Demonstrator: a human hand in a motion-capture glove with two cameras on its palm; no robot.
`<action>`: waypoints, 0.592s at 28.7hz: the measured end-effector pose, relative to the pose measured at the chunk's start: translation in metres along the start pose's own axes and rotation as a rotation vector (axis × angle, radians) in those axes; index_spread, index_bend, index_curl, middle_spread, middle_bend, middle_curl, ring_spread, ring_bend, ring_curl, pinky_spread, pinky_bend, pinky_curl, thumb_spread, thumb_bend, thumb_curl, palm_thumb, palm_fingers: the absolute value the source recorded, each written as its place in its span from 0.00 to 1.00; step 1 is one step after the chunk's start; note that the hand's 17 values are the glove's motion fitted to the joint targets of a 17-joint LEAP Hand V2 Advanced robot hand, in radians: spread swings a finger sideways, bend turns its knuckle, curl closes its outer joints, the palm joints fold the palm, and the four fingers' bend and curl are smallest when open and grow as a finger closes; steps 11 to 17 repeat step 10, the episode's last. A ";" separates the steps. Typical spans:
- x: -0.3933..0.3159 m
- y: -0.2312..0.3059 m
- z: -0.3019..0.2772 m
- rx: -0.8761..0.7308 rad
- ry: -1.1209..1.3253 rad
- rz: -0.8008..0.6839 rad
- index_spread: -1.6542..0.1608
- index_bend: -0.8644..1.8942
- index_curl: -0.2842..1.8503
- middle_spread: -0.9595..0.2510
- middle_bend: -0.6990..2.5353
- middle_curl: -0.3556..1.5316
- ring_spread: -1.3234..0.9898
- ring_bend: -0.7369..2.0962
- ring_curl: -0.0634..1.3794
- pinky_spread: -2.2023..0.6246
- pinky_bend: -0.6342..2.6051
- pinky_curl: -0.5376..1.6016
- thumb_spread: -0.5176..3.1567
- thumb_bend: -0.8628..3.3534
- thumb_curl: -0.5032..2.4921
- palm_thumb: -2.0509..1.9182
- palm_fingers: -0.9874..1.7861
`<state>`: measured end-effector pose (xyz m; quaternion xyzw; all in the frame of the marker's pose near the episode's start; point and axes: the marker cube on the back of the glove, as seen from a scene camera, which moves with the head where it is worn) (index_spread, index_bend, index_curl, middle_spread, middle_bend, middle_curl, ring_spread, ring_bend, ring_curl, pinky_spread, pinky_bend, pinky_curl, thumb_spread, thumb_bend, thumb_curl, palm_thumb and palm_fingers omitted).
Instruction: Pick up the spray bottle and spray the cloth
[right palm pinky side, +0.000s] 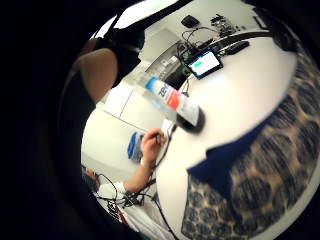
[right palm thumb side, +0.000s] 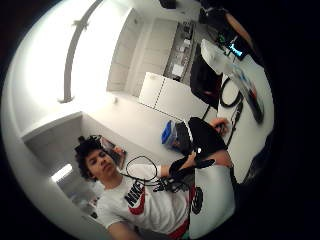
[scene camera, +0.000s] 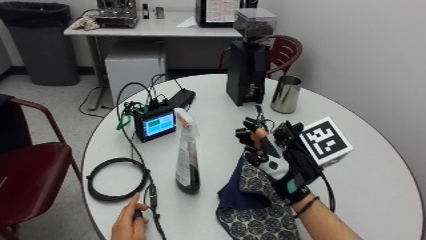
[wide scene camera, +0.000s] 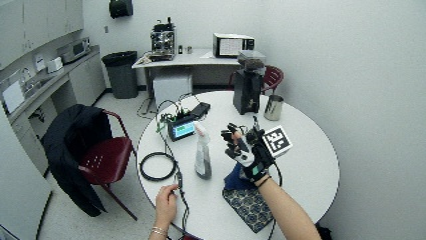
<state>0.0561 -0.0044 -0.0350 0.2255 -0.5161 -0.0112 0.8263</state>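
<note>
A round white worktop (scene camera: 373, 165) fills the frame's centre in a white-walled room. One spray bottle (scene camera: 186, 155) stands upright at centre, beside one patterned cloth (scene camera: 256, 207) at lower centre. The gloved right hand (scene camera: 279, 155) hovers above the cloth, its grip released, fingers spread. One bare hand (scene camera: 130, 222) rests lower left; one metal cup (scene camera: 285, 94) stands upper right.
</note>
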 end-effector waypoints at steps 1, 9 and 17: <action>-0.004 0.015 -0.007 -0.002 0.058 0.001 0.73 0.34 0.24 0.73 0.33 0.42 0.55 0.42 0.29 0.86 0.29 0.42 0.41 0.20 0.34 0.72 0.57; 0.022 0.115 -0.050 0.013 0.510 0.110 0.73 0.37 0.25 0.73 0.34 0.41 0.56 0.40 0.28 0.86 0.26 0.41 0.42 0.20 0.33 0.72 0.60; 0.025 0.121 -0.052 0.012 0.521 0.128 0.73 0.37 0.25 0.73 0.34 0.41 0.56 0.40 0.28 0.86 0.26 0.41 0.42 0.20 0.33 0.72 0.60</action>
